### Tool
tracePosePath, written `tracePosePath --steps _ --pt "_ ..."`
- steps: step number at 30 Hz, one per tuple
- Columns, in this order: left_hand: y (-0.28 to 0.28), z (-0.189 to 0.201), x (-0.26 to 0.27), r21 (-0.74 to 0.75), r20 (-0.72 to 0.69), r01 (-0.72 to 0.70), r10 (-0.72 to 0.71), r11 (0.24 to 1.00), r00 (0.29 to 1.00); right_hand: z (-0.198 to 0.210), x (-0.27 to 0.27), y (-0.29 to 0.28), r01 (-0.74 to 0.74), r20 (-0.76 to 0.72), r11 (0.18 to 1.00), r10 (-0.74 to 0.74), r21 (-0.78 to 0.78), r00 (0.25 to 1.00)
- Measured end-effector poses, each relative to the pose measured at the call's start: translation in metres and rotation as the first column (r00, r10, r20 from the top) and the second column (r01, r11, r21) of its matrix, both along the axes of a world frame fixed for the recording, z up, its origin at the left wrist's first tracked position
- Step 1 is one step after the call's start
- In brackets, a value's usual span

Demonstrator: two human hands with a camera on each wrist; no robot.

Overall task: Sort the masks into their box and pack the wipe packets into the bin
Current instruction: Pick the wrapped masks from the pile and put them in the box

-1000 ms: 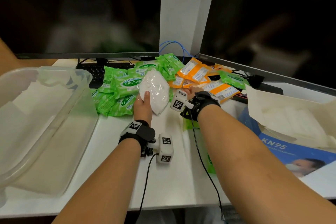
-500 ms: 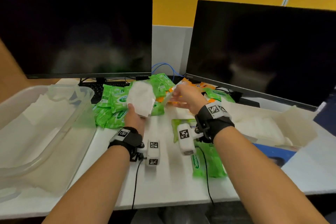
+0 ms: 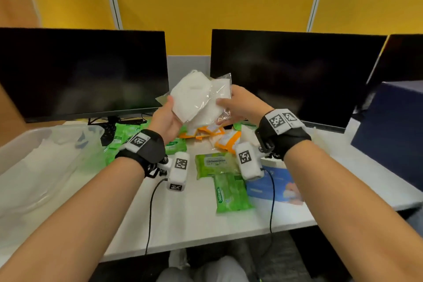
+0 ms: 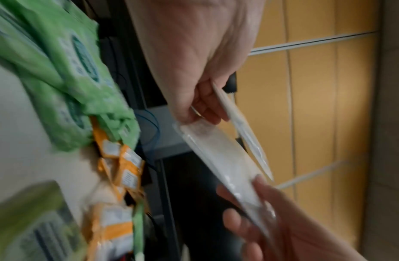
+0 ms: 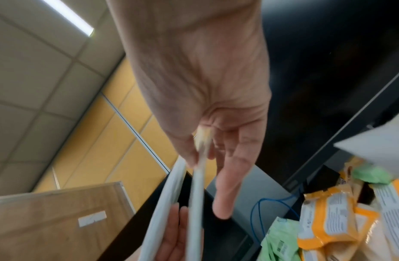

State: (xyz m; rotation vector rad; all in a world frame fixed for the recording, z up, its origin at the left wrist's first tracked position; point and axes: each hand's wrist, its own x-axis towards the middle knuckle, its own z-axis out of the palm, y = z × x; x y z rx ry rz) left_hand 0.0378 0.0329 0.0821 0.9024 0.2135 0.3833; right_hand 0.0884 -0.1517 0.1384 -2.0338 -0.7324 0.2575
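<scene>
Two white masks are held up together in front of the monitors. My left hand (image 3: 170,107) grips the nearer mask (image 3: 190,96) by its lower left edge. My right hand (image 3: 225,109) pinches a mask in a clear wrapper (image 3: 219,89) by its right side. In the left wrist view my left hand (image 4: 201,109) pinches one thin mask (image 4: 245,134) edge-on beside the wrapped mask (image 4: 218,157). In the right wrist view my right hand (image 5: 201,155) pinches a mask edge (image 5: 197,190). Green wipe packets (image 3: 230,192) and orange wipe packets (image 3: 229,139) lie on the desk. The clear bin (image 3: 45,155) stands at the left. The blue mask box (image 3: 278,186) lies below my right wrist, partly hidden.
Two dark monitors (image 3: 80,71) (image 3: 297,75) stand close behind the hands. A keyboard (image 3: 109,130) sits under the left one. More green packets (image 3: 121,139) are piled by the bin. A dark blue box (image 3: 389,130) stands at the right.
My right hand took a wrapped mask from the pile. Both hands rose from the desk and brought their masks together. The head view tilted upward.
</scene>
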Motion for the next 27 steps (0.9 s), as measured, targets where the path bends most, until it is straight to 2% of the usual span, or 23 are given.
tracePosePath --steps 2,4,7,10,12,14,19,22,25,27 --pt "-0.025 0.012 0.006 0.054 -0.003 0.021 -0.021 0.998 1.0 0.018 0.004 -0.028 0.129 0.143 0.991 -0.122 -0.041 0.982" --pt "-0.047 0.017 0.012 0.186 -0.023 0.008 -0.004 0.983 1.0 0.036 0.009 -0.059 0.294 0.243 0.95 -0.262 -0.105 0.934" --pt "-0.079 0.021 0.021 0.359 -0.01 -0.023 0.028 0.933 1.0 0.049 0.014 -0.106 0.483 0.325 0.84 -0.398 -0.248 0.858" --pt "-0.103 0.015 0.035 0.525 0.011 -0.107 0.119 0.844 0.993 0.045 0.014 -0.134 0.569 0.394 0.721 -0.426 -0.396 0.815" --pt "-0.117 0.01 0.045 0.623 0.023 -0.175 0.206 0.763 0.978 0.034 0.016 -0.146 0.575 0.408 0.689 -0.417 -0.441 0.812" --pt "-0.125 0.006 0.052 0.678 0.03 -0.23 0.286 0.698 0.958 0.022 0.019 -0.151 0.557 0.382 0.695 -0.413 -0.454 0.827" --pt "-0.126 -0.002 0.06 0.689 -0.002 -0.245 0.34 0.682 0.941 0.0 0.021 -0.137 0.466 0.316 0.71 -0.345 -0.528 0.884" --pt "-0.126 -0.002 0.059 0.758 0.004 -0.243 0.367 0.606 0.93 -0.013 0.023 -0.12 0.336 0.206 0.713 -0.265 -0.616 0.942" --pt "-0.123 -0.009 0.062 0.805 0.015 -0.244 0.394 0.54 0.919 -0.029 0.021 -0.1 0.259 0.213 0.623 -0.15 -0.738 0.966" --pt "-0.12 -0.012 0.063 0.82 0.032 -0.246 0.387 0.516 0.921 -0.043 0.022 -0.089 0.188 0.145 0.651 -0.12 -0.736 0.982"
